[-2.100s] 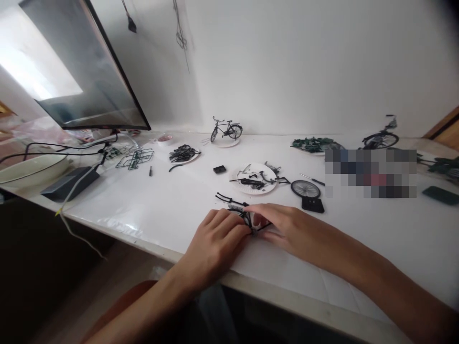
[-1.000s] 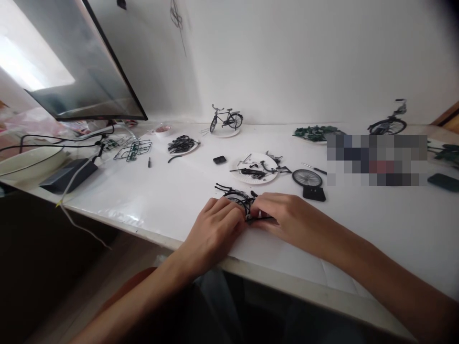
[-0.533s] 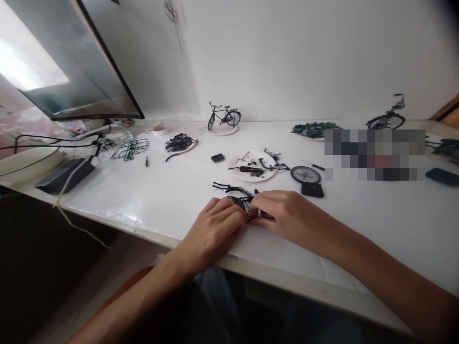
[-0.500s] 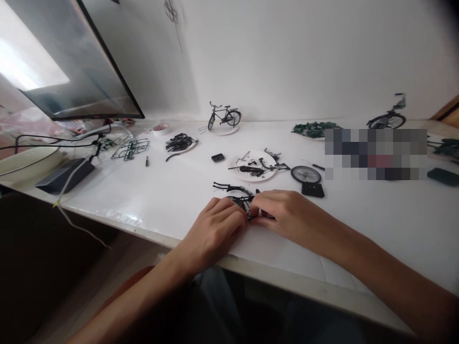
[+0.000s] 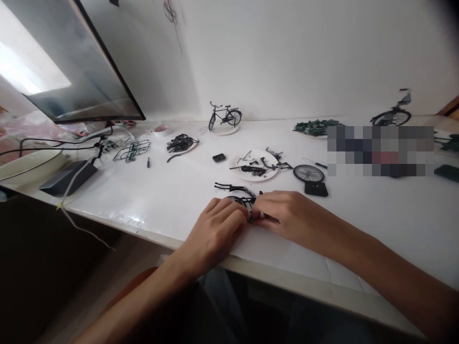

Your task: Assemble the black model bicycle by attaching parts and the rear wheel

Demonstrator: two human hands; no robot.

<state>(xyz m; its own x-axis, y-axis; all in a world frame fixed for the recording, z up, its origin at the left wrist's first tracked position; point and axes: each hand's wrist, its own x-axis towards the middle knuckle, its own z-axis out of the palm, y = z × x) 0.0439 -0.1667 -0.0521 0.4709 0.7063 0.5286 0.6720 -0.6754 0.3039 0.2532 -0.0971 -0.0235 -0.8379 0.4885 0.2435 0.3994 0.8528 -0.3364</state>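
Near the table's front edge, my left hand (image 5: pixel 218 229) and my right hand (image 5: pixel 281 210) meet over a partly built black model bicycle (image 5: pixel 247 197). The fingers of my left hand are curled around its wheel side and cover much of it. My right thumb and fingers pinch at its right end, where the exact part is hidden. Just behind the hands lies a black fork-like piece (image 5: pixel 222 185). A paper plate (image 5: pixel 238 176) beyond it carries small black parts. A loose spoked wheel (image 5: pixel 308 173) rests to the right, touching a black square box (image 5: pixel 316 189).
An assembled model bicycle (image 5: pixel 225 116) stands on a plate by the wall, another (image 5: pixel 392 114) at the far right. Black parts (image 5: pixel 181 143) and green parts (image 5: pixel 313 127) lie in piles. A screwdriver (image 5: pixel 317 164) lies behind the wheel. A monitor (image 5: pixel 82 62) overhangs the left side.
My hands stay closed on the model bicycle, with only a slight shift of the right fingers. The whole view has moved a little.
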